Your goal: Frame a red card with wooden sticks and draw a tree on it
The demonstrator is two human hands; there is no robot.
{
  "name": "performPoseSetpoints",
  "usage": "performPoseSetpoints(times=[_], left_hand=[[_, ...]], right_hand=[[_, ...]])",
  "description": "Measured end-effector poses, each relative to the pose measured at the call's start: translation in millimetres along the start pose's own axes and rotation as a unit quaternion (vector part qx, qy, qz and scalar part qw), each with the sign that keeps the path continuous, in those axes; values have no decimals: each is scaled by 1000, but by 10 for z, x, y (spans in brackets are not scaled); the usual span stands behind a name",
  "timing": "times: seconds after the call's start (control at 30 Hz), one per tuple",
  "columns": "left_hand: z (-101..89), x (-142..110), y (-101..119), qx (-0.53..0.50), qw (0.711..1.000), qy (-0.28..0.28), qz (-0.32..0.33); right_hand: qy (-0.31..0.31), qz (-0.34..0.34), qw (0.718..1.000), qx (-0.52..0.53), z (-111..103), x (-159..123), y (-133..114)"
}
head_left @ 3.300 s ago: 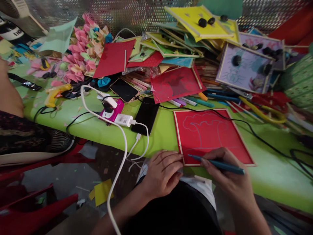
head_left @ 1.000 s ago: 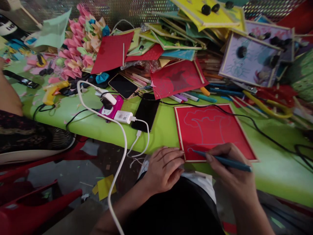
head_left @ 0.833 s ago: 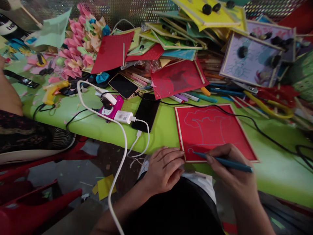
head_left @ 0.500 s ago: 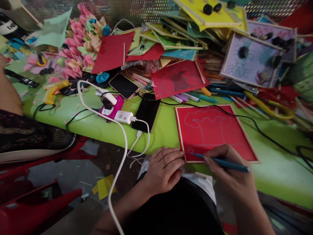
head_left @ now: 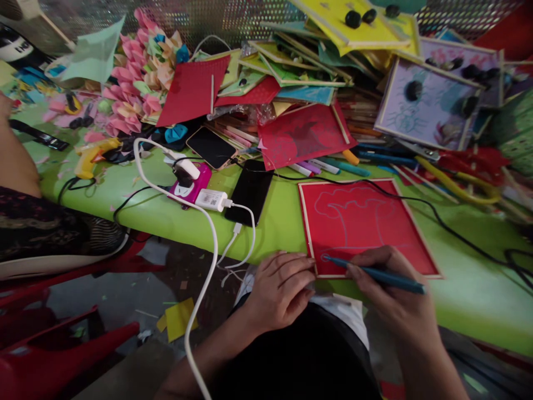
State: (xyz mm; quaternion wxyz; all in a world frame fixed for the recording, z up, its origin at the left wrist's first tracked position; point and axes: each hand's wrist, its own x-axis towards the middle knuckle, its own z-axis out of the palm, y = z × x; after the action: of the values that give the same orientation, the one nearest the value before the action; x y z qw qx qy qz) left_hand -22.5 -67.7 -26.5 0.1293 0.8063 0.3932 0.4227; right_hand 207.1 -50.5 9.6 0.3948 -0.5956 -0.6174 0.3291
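Note:
A red sheet (head_left: 358, 222) edged with thin pale wooden strips lies on the green table. On it is a blue-grey line drawing of a tree with a wide trunk and scalloped crown, a ground line beneath it. My right hand (head_left: 389, 289) is closed round a dark blue marker (head_left: 387, 278). The marker's tip touches the sheet's lower left area, at a small circle (head_left: 325, 257) under the ground line. My left hand (head_left: 283, 289) lies palm down at the table's front edge, fingers extended side by side, fingertips at the sheet's lower left corner.
A black cable (head_left: 395, 194) crosses the sheet's top edge. Left of it lie a black phone (head_left: 250, 191) and a magenta power strip (head_left: 195, 183) with a white cable (head_left: 210, 239). Behind are markers (head_left: 325, 165), framed panels (head_left: 428, 103) and paper flowers (head_left: 133, 83). Another person's arm (head_left: 16, 150) is at left.
The marker has drawn a small closed circle under the ground line at the sheet's lower left, with a mark inside it. My left hand has stayed at the corner.

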Motion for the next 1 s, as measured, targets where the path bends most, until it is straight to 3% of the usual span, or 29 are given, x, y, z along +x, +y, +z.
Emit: performPoseSetpoints(times=[0.2, 0.43, 1.0], left_hand=[[8, -11, -5, 1, 1000, 4, 1], [4, 4, 1, 1, 1000, 4, 0], [0, 10, 3, 6, 1000, 2, 1]], right_hand=[[-20, -35, 999, -32, -14, 41, -17], [-2, 10, 1000, -20, 8, 4, -80], [10, 28, 999, -19, 7, -30, -25]])
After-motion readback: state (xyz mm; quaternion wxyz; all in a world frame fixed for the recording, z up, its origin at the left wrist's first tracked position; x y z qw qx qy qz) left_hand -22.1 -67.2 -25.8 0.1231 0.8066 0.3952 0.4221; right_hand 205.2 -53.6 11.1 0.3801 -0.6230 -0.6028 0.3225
